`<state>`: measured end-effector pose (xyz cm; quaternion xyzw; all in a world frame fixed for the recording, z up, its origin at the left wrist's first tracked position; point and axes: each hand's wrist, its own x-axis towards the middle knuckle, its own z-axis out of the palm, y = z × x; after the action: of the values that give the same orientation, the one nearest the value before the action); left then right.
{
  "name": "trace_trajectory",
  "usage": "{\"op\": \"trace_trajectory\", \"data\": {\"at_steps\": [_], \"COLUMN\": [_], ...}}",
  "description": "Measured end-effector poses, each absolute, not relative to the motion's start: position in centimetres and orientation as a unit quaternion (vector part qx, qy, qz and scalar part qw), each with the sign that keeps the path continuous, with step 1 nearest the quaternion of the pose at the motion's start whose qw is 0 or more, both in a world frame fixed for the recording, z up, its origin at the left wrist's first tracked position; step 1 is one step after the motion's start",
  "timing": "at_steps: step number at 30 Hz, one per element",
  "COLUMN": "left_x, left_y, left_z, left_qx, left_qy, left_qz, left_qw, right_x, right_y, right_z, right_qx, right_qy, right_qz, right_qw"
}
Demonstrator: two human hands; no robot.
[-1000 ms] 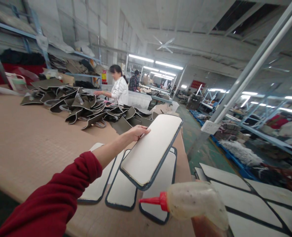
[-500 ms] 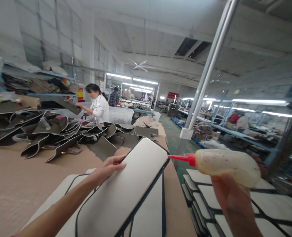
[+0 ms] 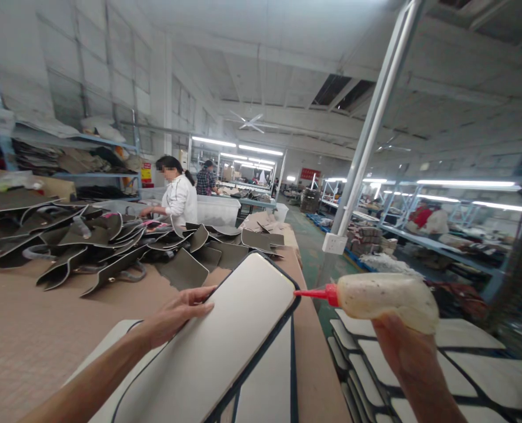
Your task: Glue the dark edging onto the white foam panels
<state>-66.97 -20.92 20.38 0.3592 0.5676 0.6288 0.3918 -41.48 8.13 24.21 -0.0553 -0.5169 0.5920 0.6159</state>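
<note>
A cream panel with rounded corners and a dark edge is tilted up in front of me. My left hand grips its left edge, thumb on the pale face and the other fingers out of sight beneath. In my right hand is a translucent glue bottle with a red nozzle, lying nearly level. The nozzle tip touches the panel's far right corner, and a thin yellowish line shows along the top edge. Beneath the held panel lie similar panels on the brown table.
Dark olive bag pieces with handles are heaped across the table's far left. Stacked cream panels stand at the lower right, beyond the table edge. A co-worker in white is behind the heap. A metal post rises beside the aisle.
The nozzle tip has moved a little down around the panel's corner, the bottle shifting left with it. My left hand and the panel sit slightly lower and further left. The co-worker's hands have dropped.
</note>
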Motion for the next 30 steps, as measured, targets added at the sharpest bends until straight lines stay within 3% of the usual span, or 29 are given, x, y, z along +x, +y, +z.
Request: {"op": "trace_trajectory", "data": {"at_steps": [13,30], "left_x": [-66.6,-66.8], "left_y": [-21.2,-18.8], "left_z": [20.8,18.9], "left_qx": [0.358,0.304], "left_qy": [0.558,0.513], "left_qz": [0.632,0.694], "left_qw": [0.402,0.404], "right_x": [-42.0,-41.3], "right_y": [7.5,4.7], "right_z": [25.0,20.4], "right_qx": [-0.028,-0.087], "right_qy": [-0.508,-0.484], "right_qz": [0.612,0.646], "right_qw": [0.606,0.584]}}
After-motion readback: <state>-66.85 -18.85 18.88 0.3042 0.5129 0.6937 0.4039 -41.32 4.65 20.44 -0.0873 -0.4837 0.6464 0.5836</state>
